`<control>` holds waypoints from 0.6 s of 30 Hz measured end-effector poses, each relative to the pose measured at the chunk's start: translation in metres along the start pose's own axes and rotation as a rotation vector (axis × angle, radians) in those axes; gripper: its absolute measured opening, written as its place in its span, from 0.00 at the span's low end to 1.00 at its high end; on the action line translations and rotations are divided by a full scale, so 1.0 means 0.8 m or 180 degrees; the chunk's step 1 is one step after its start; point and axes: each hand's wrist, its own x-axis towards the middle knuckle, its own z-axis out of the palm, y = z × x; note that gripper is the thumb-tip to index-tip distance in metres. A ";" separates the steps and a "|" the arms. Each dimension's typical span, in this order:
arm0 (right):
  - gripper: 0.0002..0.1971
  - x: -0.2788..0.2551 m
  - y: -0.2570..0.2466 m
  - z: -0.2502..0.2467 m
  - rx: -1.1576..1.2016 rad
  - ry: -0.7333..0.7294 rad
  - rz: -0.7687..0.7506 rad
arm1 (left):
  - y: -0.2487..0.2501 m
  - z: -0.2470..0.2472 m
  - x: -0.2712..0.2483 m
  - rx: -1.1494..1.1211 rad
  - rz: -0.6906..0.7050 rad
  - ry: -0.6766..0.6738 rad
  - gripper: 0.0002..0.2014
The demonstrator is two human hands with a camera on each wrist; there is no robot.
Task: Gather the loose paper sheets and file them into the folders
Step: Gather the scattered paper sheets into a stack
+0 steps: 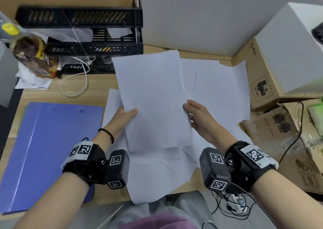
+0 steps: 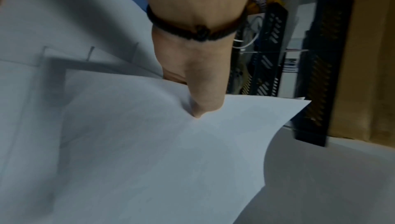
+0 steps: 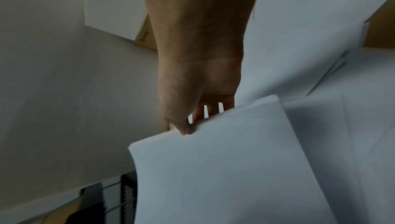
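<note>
My left hand (image 1: 125, 117) and right hand (image 1: 195, 114) pinch the side edges of the paper stack (image 1: 152, 99), lifted above the loose sheets (image 1: 220, 89), so I can square it for the blue folder (image 1: 50, 146).

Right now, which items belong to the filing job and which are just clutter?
Job:
held sheets, gripped by left hand and right hand
loose sheets on desk
blue folder

Clutter:
drink bottle
black tray rack
white cable
cardboard box
</note>
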 end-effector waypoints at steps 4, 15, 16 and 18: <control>0.11 0.002 0.060 -0.031 0.0087 0.0156 0.0679 | -0.058 -0.007 0.013 0.0262 -0.0850 0.0204 0.18; 0.12 0.054 0.088 -0.116 -0.0379 0.0792 0.0902 | -0.088 -0.019 0.041 -0.0344 -0.1715 0.0496 0.14; 0.15 0.065 0.085 -0.123 -0.0706 0.0938 0.0734 | -0.087 -0.018 0.042 -0.0328 -0.1770 0.0542 0.13; 0.21 0.086 0.073 -0.134 -0.1239 0.1134 0.0453 | -0.081 -0.015 0.041 -0.0313 -0.1847 0.0565 0.08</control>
